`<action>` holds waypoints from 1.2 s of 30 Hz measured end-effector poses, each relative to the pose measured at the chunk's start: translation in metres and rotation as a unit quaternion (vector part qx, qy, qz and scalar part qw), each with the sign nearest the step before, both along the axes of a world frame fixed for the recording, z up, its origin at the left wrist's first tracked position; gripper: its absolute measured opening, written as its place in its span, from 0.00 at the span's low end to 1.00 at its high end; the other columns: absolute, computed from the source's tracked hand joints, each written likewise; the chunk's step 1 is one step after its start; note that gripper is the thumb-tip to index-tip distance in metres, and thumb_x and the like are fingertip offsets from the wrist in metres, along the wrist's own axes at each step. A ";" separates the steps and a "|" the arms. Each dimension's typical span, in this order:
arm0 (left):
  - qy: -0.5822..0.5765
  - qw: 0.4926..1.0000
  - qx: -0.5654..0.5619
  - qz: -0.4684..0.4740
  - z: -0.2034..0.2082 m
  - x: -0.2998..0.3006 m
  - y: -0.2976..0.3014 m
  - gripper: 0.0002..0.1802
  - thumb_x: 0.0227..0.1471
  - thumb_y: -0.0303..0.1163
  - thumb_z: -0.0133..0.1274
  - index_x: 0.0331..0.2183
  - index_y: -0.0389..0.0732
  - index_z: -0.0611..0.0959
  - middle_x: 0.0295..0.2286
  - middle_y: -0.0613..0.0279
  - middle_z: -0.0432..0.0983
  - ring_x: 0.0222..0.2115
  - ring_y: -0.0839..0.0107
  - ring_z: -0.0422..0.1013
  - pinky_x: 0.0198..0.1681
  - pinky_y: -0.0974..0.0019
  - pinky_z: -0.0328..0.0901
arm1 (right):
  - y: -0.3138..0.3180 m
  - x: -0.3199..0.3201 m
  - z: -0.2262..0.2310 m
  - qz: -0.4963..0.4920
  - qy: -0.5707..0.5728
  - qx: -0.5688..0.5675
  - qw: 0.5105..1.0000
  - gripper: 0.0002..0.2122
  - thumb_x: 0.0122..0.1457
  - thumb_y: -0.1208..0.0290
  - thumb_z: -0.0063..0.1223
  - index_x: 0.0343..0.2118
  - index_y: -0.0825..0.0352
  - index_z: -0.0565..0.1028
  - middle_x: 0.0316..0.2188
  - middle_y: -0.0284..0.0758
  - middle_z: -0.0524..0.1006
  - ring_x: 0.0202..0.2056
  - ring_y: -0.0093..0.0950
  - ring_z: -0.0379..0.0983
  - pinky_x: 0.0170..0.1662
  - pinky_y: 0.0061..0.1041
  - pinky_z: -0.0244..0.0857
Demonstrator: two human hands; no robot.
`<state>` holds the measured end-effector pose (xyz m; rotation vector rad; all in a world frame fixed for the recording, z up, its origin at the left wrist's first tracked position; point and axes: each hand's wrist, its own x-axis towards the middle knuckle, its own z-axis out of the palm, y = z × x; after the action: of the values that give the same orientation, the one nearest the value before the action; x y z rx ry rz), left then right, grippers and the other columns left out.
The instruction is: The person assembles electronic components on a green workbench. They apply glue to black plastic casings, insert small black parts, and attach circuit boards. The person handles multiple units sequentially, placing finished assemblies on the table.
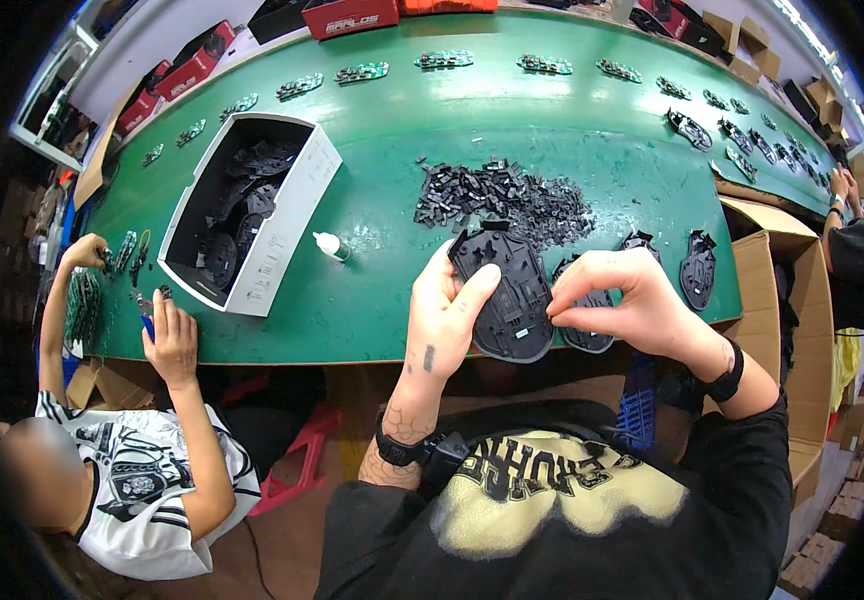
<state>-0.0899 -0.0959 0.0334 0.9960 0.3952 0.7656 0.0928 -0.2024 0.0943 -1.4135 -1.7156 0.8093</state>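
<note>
Upright in my left hand (444, 315) is a black plastic shell (507, 290), its ribbed inner side facing me and my thumb lying across its left part. At the shell's right edge my right hand (622, 300) is closed in a pinch, thumb against forefinger. Whatever small piece it may hold is hidden. Behind the shell spreads a heap of small black plastic pieces (502, 198) on the green bench (382, 270). More black shells lie near my right hand, one partly behind it (590, 330) and another farther right (698, 270).
A white box (297, 190) of black parts stands left, beside a small white bottle (331, 246). Several green circuit boards (444, 60) line the far belt. A co-worker (142, 480) handles boards at left; an open carton (757, 280) stands right. Another person (857, 250) is farther right.
</note>
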 end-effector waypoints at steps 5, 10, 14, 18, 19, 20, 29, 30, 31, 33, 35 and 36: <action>-0.009 1.000 -0.004 -0.009 0.002 0.001 -0.001 0.16 0.56 0.22 0.47 0.47 0.29 0.68 0.39 0.53 0.75 0.37 0.71 0.74 0.41 0.68 0.71 | 0.001 -0.004 -0.001 -0.024 0.029 -0.010 0.999 0.07 0.44 0.82 0.63 0.28 0.68 0.80 0.28 0.31 0.75 0.31 0.24 0.75 0.36 0.21 0.68; -0.006 1.000 -0.010 -0.015 0.005 0.000 -0.003 0.16 0.57 0.22 0.47 0.47 0.28 0.68 0.39 0.53 0.75 0.36 0.72 0.75 0.40 0.68 0.72 | 0.001 -0.003 -0.003 -0.009 0.037 -0.009 0.999 0.06 0.47 0.81 0.61 0.29 0.68 0.79 0.29 0.33 0.74 0.32 0.23 0.73 0.35 0.21 0.69; 0.001 1.000 -0.005 -0.009 0.004 0.002 -0.004 0.16 0.56 0.22 0.47 0.47 0.29 0.68 0.38 0.55 0.75 0.35 0.73 0.74 0.39 0.69 0.72 | 0.003 -0.003 -0.004 0.008 -0.029 0.028 0.999 0.06 0.46 0.81 0.60 0.28 0.69 0.76 0.29 0.34 0.72 0.32 0.26 0.73 0.35 0.22 0.69; 0.045 0.999 0.021 0.004 0.001 0.001 -0.006 0.16 0.56 0.22 0.47 0.47 0.30 0.69 0.38 0.56 0.75 0.36 0.74 0.74 0.39 0.70 0.71 | 0.004 -0.009 -0.007 0.010 -0.017 -0.005 1.000 0.06 0.47 0.82 0.57 0.28 0.69 0.71 0.29 0.35 0.69 0.31 0.28 0.72 0.34 0.24 0.69; 0.027 0.999 0.022 0.009 -0.002 0.001 -0.006 0.16 0.56 0.22 0.47 0.47 0.30 0.69 0.39 0.56 0.75 0.36 0.74 0.74 0.39 0.70 0.71 | 0.007 -0.010 -0.002 -0.004 -0.014 -0.041 0.999 0.08 0.48 0.83 0.57 0.29 0.69 0.71 0.29 0.33 0.70 0.31 0.24 0.71 0.34 0.21 0.70; 0.022 1.000 0.011 0.011 -0.002 0.001 -0.004 0.16 0.56 0.23 0.47 0.47 0.30 0.69 0.39 0.56 0.75 0.36 0.74 0.74 0.40 0.70 0.71 | 0.011 -0.013 0.003 -0.019 -0.011 -0.078 0.997 0.09 0.48 0.85 0.58 0.31 0.69 0.70 0.29 0.31 0.70 0.31 0.19 0.71 0.35 0.19 0.71; 0.013 0.997 -0.033 0.072 -0.039 -0.012 0.005 0.20 0.56 0.23 0.48 0.51 0.30 0.67 0.41 0.56 0.74 0.40 0.72 0.72 0.46 0.68 0.68 | 0.116 0.052 -0.022 -0.038 -0.133 0.037 0.990 0.06 0.46 0.73 0.62 0.28 0.68 0.80 0.24 0.36 0.77 0.28 0.29 0.75 0.33 0.27 0.68; 0.005 0.996 -0.042 0.078 -0.040 -0.011 0.006 0.20 0.56 0.23 0.48 0.50 0.30 0.67 0.41 0.56 0.74 0.41 0.72 0.72 0.47 0.67 0.67 | 0.127 0.070 -0.033 -0.049 -0.211 0.074 0.974 0.06 0.45 0.74 0.61 0.27 0.67 0.81 0.25 0.38 0.77 0.29 0.33 0.75 0.35 0.29 0.68; 0.001 0.994 -0.048 0.093 -0.039 -0.013 0.005 0.20 0.55 0.23 0.49 0.50 0.30 0.68 0.41 0.57 0.74 0.40 0.72 0.72 0.47 0.68 0.67 | 0.134 0.083 -0.044 -0.048 -0.231 0.077 0.969 0.06 0.44 0.74 0.60 0.27 0.67 0.81 0.25 0.38 0.77 0.29 0.34 0.75 0.35 0.29 0.68; 0.006 0.993 -0.055 0.103 -0.042 -0.022 0.004 0.21 0.54 0.23 0.48 0.50 0.30 0.68 0.41 0.57 0.74 0.40 0.72 0.72 0.47 0.68 0.67 | 0.145 0.094 -0.059 -0.040 -0.269 0.080 0.959 0.06 0.43 0.75 0.60 0.27 0.67 0.81 0.25 0.39 0.77 0.30 0.36 0.75 0.37 0.30 0.69; 0.009 0.992 -0.067 0.106 -0.041 -0.030 0.005 0.21 0.53 0.22 0.47 0.50 0.30 0.69 0.41 0.56 0.74 0.41 0.71 0.72 0.48 0.68 0.66 | 0.150 0.096 -0.067 -0.017 -0.251 0.052 0.967 0.07 0.43 0.74 0.60 0.27 0.67 0.81 0.25 0.39 0.77 0.30 0.36 0.75 0.36 0.30 0.69; 0.007 0.991 -0.067 0.113 -0.041 -0.033 0.006 0.21 0.53 0.22 0.47 0.50 0.30 0.69 0.41 0.56 0.74 0.41 0.71 0.72 0.48 0.67 0.66 | 0.151 0.097 -0.071 -0.007 -0.242 0.038 0.970 0.07 0.44 0.74 0.60 0.27 0.67 0.81 0.25 0.39 0.77 0.30 0.35 0.75 0.36 0.30 0.69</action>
<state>-0.1227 -0.0895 -0.0073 0.8384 0.5710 0.9235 0.1902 -0.0513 0.0236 -1.6617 -2.0675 0.4011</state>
